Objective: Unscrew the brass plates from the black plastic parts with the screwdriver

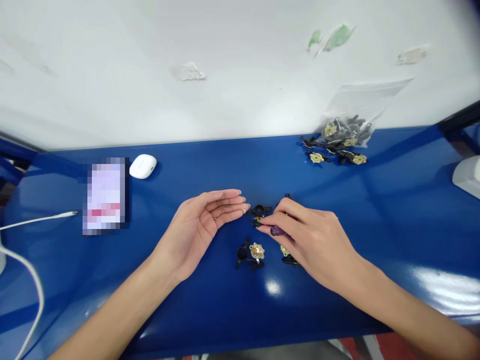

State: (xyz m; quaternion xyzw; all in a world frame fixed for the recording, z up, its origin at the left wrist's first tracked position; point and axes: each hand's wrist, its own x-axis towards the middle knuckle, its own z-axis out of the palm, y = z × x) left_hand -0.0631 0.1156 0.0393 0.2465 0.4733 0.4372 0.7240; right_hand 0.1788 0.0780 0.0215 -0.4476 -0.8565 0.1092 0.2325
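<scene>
Your hands are apart: your open left hand [198,230] curves palm-up at nine o'clock from the small black-and-brass parts [257,252] on the blue table [210,320]; your right hand [315,245] arches over them from three o'clock, its grip on a purple piece [278,231] unclear.

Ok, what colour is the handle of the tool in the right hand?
Dark purple; the tool's handle shows best in the head view, under the right hand.
</scene>
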